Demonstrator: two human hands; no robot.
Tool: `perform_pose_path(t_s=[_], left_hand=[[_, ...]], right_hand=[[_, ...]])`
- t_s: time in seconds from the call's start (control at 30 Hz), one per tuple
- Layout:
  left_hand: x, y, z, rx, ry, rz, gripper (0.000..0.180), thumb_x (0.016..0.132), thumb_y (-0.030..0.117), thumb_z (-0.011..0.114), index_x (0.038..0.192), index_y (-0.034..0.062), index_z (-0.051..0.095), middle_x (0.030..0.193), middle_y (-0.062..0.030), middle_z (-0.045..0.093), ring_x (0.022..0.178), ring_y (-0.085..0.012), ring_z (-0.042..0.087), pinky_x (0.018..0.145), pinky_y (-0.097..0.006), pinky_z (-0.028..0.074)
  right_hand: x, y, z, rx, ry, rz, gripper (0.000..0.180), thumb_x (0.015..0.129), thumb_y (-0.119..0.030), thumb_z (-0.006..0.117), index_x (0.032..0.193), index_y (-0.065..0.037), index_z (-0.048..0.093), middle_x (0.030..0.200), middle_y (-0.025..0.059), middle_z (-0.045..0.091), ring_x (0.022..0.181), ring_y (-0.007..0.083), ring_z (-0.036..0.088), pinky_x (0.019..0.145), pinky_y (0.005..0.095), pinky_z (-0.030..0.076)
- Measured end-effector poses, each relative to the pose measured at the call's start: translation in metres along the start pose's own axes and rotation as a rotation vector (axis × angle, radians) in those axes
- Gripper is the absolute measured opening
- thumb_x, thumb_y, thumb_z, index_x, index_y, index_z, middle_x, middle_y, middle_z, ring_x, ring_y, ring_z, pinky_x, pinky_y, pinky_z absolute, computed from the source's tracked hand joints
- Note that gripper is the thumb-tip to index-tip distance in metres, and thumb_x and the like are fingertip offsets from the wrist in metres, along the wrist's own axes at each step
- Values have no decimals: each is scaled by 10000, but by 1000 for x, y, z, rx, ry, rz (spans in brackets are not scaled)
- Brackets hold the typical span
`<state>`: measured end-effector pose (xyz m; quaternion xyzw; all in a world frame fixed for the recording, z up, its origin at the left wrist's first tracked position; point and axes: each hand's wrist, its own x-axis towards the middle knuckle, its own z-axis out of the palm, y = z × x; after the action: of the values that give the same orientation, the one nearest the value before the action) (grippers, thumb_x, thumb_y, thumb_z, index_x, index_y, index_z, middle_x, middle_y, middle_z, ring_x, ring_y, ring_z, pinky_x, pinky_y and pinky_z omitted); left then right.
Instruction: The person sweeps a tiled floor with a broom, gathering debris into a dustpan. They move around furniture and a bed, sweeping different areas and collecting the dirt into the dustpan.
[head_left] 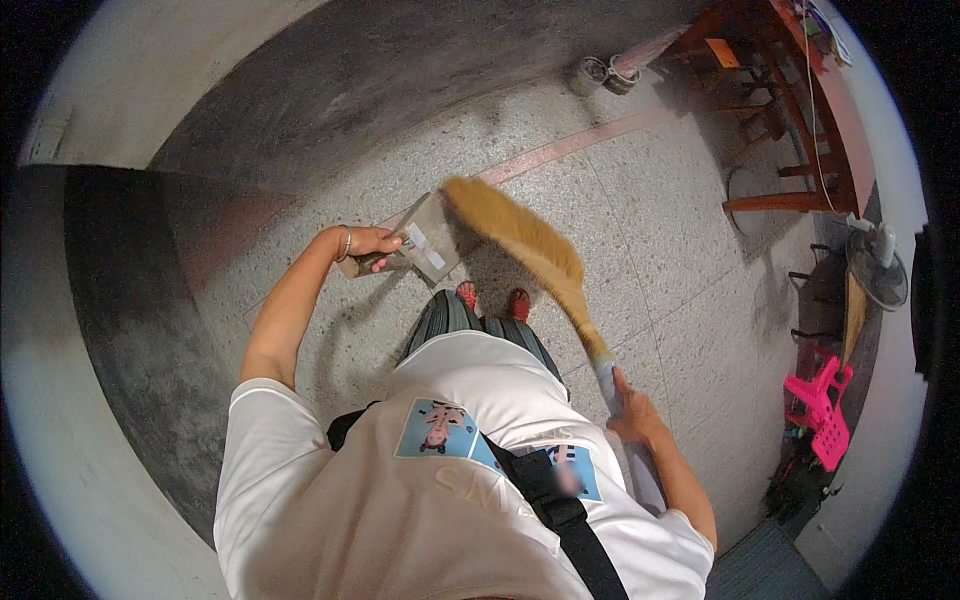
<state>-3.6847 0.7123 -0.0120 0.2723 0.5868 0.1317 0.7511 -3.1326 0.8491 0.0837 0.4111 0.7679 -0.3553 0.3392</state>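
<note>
My left hand (367, 246) is closed around the handle of a grey dustpan (432, 236), which has a pale label on it. The wrist carries a bracelet. My right hand (634, 412) grips the light-coloured handle of a broom (530, 235) with a wide fan of yellow-brown bristles. Those bristles reach forward and left, their tip close by the dustpan's far edge; whether they touch it I cannot tell. Beneath both lies the speckled floor (640, 290). Any dirt in the pan is too small to make out.
At the far right stands a red-brown wooden table (850, 120) with chairs under it. A white fan (878, 262) and a pink plastic chair-like piece (822, 408) are along the right wall. Metal cans (605, 74) sit by the far wall. My feet in red sandals (518, 304) are just behind the dustpan.
</note>
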Motion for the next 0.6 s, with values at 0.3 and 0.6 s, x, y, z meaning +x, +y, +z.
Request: perform_pose_path(t_s=[0.3,0.6], left_hand=[[-3,8,11,106,58,20,391,874,460,389,892,70,420,657,-18,512,578,-102,507,553,-261,442],[6,-24,26,-8,148,33,446,854,495,405,767,59,443,633,-26,510,579,-108,512,544,-266,438]], right_hand=[[161,-16,-11,-158,120,92,994,564,-147,701,1344,-74,89,990,240,560,927,361,555,792,387,464],[50,30,-35,-111,-128,-142,952,549,-157,673,1349,-85,163,994,262,557,925,379,548,822,360,443]])
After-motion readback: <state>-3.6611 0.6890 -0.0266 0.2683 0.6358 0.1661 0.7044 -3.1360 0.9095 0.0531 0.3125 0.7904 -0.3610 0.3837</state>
